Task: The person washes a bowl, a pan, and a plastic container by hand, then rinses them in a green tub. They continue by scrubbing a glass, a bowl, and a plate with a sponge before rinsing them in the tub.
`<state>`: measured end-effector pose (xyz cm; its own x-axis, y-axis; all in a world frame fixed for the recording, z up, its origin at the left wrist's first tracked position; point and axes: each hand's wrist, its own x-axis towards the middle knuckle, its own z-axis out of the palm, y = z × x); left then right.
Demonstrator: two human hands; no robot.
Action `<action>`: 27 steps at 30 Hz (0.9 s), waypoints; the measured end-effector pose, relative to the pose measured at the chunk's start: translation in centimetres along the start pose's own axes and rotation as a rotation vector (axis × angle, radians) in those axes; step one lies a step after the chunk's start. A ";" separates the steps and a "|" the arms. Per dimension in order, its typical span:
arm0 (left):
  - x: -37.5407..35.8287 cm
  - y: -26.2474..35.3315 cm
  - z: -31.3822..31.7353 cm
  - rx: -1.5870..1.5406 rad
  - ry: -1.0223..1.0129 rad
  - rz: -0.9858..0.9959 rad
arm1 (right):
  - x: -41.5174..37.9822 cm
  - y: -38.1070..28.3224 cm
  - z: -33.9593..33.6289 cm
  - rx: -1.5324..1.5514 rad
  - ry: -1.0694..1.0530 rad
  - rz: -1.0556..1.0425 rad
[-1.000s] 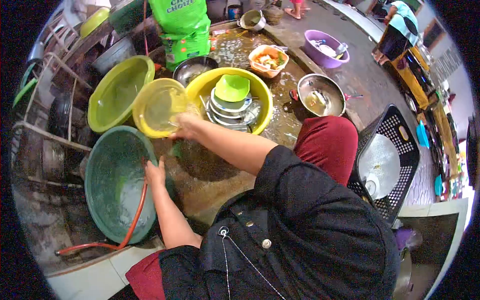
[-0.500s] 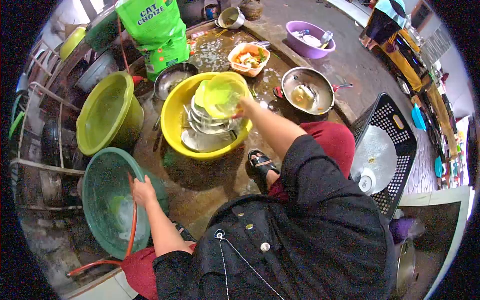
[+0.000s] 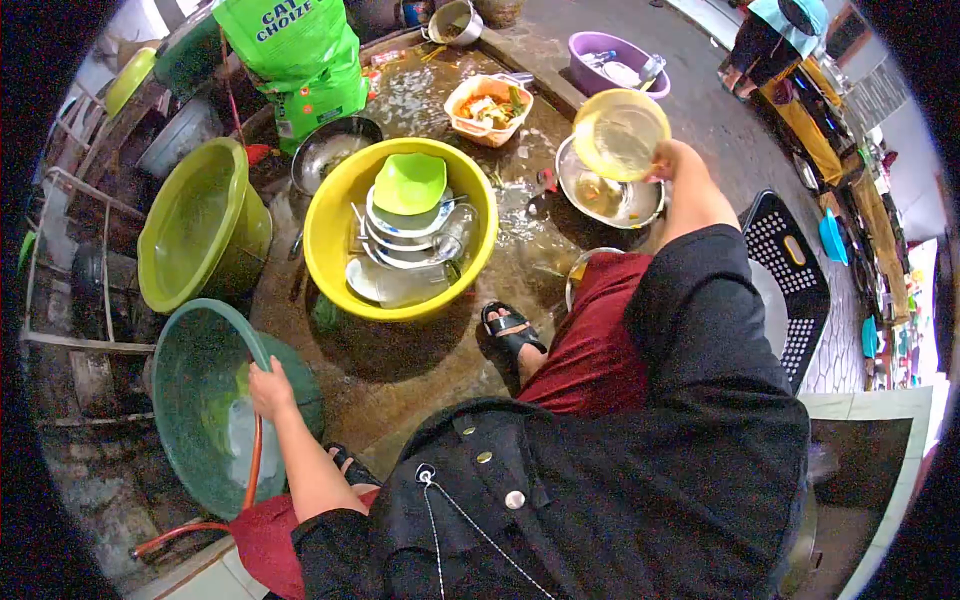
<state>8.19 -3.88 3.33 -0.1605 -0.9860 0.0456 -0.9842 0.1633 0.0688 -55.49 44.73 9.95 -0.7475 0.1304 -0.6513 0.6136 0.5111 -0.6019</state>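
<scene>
My right hand (image 3: 684,166) is closed on the rim of a translucent yellow bowl (image 3: 612,140). The bowl hangs over a metal wok (image 3: 640,212) with murky liquid and scraps, hiding its far part. My left hand (image 3: 271,388) is closed round an orange hose (image 3: 254,465) at the rim of a dark green tub (image 3: 172,385). Between my hands stands a yellow basin (image 3: 322,260) holding stacked white plates (image 3: 412,222), glassware and a lime green bowl (image 3: 410,184) on top.
An olive tub (image 3: 160,285) and a green cat-food bag (image 3: 310,70) stand at left. Farther back are an orange food container (image 3: 490,118), a pot (image 3: 458,25) and a purple basin (image 3: 590,77). A black crate (image 3: 795,240) is at right; another person (image 3: 765,45) is beyond.
My right hand has carried the yellow bowl rightward from above the yellow basin to above the wok, uncovering the lime green bowl. My left hand stays at the green tub with the hose.
</scene>
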 end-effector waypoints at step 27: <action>-0.5 1.7 -1.5 0.003 -0.040 -0.078 | 1.4 3.2 -5.7 0.144 0.220 -0.350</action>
<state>6.67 -3.02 4.90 -0.0857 -0.9963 0.0007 -0.9940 0.0856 0.0677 -56.03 51.34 9.75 -0.9437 0.1560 -0.2918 0.3309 0.4348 -0.8375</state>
